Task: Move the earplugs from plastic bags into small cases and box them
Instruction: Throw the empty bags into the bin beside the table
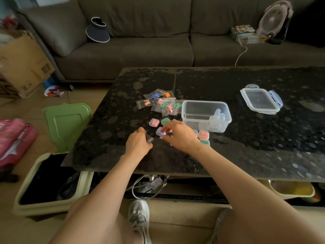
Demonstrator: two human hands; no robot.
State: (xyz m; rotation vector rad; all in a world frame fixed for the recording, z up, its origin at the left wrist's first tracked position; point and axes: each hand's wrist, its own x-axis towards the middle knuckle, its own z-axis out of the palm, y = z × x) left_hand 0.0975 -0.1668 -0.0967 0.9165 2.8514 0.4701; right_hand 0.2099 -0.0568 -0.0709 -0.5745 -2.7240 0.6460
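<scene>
Entry 1. My left hand (139,144): it lay low over the dark speckled table (246,138), fingers curled round a small grey-clear piece (150,138). The piece was too blurred for me to tell bag from case.

Entry 2. My right hand (181,136): it reached left across the cases, forefinger and thumb spread to either side of the lilac case (159,132). The forefinger was at its far edge and the thumb at its near edge. I could not tell whether they truly pinched it.

Entry 3. Filled small cases, flat on the table: a pink case (154,122) and a green case (165,121) sat side by side just beyond the lilac one. An orange case (203,134) and a teal case (205,142) were to the right of my right hand, the teal one nearer me. One more was mostly hidden by that hand.

Entry 4. Plastic bags (162,104): a loose heap beyond the cases, holding orange, blue, green and reddish earplugs (167,94).

Entry 5. Clear box (205,104): open, just right of the heap, with empty clear cases (218,118) in its near right corner.

Entry 6. Box lid (261,100): flat on the table, well apart to the right.

Entry 7. Surroundings: a grey sofa (131,50) beyond the table carried a dark visor (97,30) and a fan (274,18). A green bin lid (66,124) stood left of the table, and a cardboard box (21,64) was farther left.
</scene>
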